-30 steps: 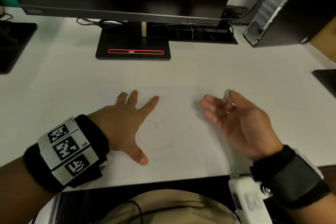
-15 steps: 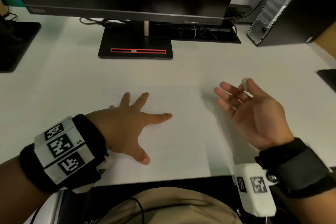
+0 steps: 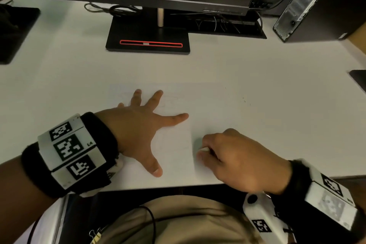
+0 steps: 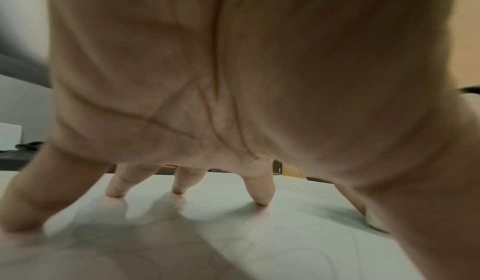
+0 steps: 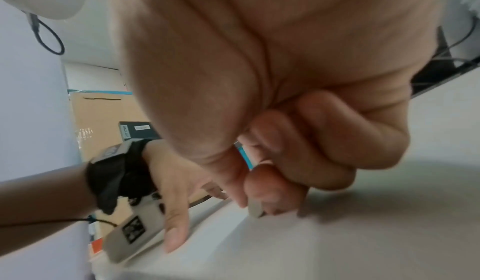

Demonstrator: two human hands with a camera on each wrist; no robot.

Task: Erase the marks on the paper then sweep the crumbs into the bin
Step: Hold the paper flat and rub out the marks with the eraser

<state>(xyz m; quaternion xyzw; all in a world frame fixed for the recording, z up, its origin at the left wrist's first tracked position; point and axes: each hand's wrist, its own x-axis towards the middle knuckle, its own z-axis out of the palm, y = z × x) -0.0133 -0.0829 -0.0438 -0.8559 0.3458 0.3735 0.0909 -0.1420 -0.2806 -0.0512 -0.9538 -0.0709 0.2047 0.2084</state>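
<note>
A white sheet of paper (image 3: 174, 144) with faint pencil marks lies on the white desk near its front edge. My left hand (image 3: 142, 125) lies flat on the sheet with fingers spread, pressing it down; the left wrist view shows its fingertips (image 4: 261, 201) on the paper (image 4: 259, 239). My right hand (image 3: 227, 154) is curled, knuckles up, beside the paper's right part. It pinches a small white eraser (image 3: 204, 149) between thumb and fingers, and the eraser (image 5: 255, 210) tip sits at the paper surface. A few dark crumbs (image 3: 244, 101) dot the desk to the right. No bin is in view.
A monitor on a black stand (image 3: 148, 39) rises behind the paper. A computer tower (image 3: 309, 4) stands at the back right. Cables (image 3: 112, 9) lie behind the stand. Dark flat objects sit at the left edge (image 3: 13, 31) and right edge (image 3: 358, 79).
My right hand turned from palm-up with the eraser raised to palm-down, and dropped toward me onto the paper. My left hand's forefinger swung out to the right.
</note>
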